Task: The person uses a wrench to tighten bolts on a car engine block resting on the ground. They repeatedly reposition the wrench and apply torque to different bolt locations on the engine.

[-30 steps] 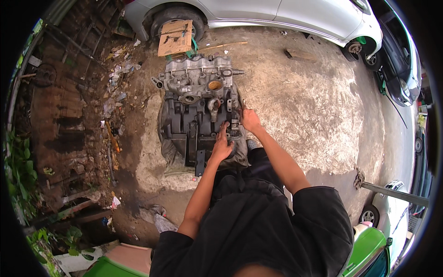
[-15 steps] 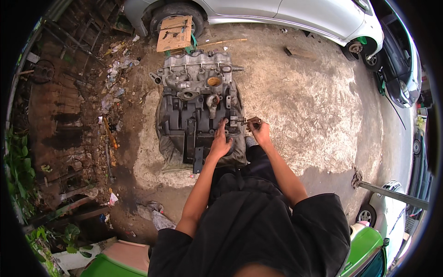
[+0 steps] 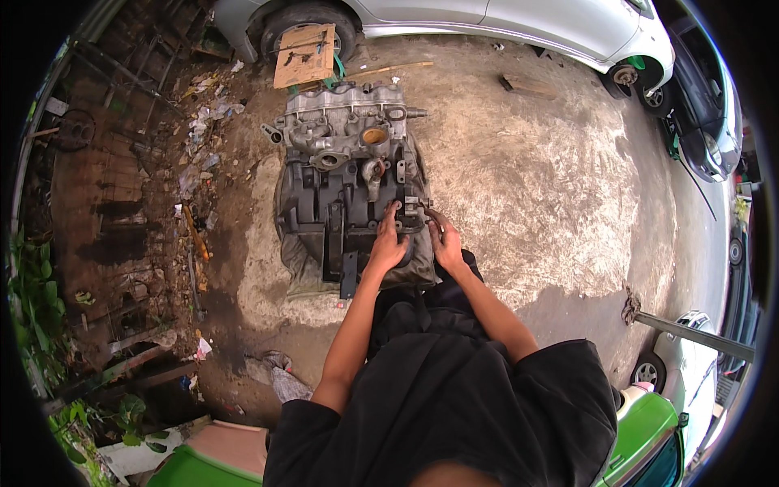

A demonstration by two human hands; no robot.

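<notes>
As we look down through the head view, we have the engine [image 3: 350,174] before us, left of the middle, sitting on a crumpled cloth [image 3: 302,274] spread on the concrete [image 3: 535,178]. We find its silver part [image 3: 349,99] at the far end and its black part [image 3: 310,213] nearer to us. We lay our left hand [image 3: 389,242] on the near right of the engine, fingers stretched out, clenching nothing that we can see. We have our right hand [image 3: 445,241] at the engine's right edge, fingertips beside a small metal fitting [image 3: 415,206]; whether they grasp anything, we cannot tell. Left of our left hand, we see a black bracket [image 3: 334,239]. Beyond the engine, we see a board [image 3: 290,76] bearing small dark things [image 3: 302,58], and a silver car [image 3: 527,23]. Far right, we spot a wood block [image 3: 527,88]; near right, a green car [image 3: 647,428].
</notes>
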